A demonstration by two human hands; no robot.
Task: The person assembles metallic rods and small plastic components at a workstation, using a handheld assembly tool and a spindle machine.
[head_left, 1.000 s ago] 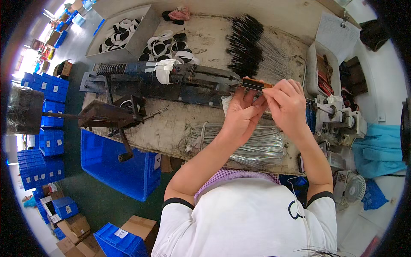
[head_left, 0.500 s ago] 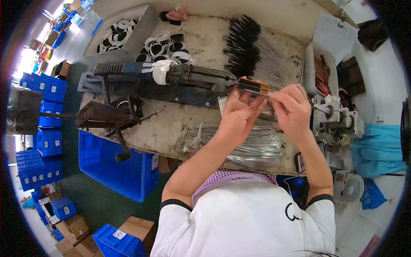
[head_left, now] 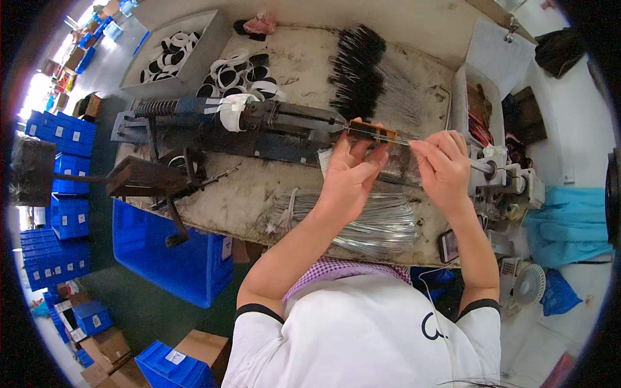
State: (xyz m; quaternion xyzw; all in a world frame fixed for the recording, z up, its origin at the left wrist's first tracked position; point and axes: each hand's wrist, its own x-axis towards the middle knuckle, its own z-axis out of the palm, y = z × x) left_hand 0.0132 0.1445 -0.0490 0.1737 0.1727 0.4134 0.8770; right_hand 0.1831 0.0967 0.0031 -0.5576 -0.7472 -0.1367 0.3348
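My left hand (head_left: 349, 181) is closed round a narrow orange-and-dark piece (head_left: 373, 130) at the right end of a long dark metal bench machine (head_left: 284, 123). To its right, the thumb and fingers of my right hand (head_left: 444, 163) pinch a thin metal wire (head_left: 402, 141), which runs left along the orange piece. Where the wire ends is hidden. White tape (head_left: 234, 113) is wrapped round the machine's middle. Nearer my body lies a bundle of silvery wires (head_left: 381, 223). Beyond the machine, thin wires with dark bristly ends (head_left: 357, 68) lie in a row.
White-and-black rings (head_left: 236, 74) lie beyond the machine, with more in a grey tray (head_left: 132, 77). A crank handle (head_left: 176, 239) juts out at the front left, above a blue bin (head_left: 220, 275). A phone (head_left: 447, 247) lies at the table's edge. A white bin (head_left: 460, 97) stands right.
My right hand has drawn slightly away from my left hand, showing more of the wire between them. The left hand keeps its hold on the orange piece. The whole view has shifted a little.
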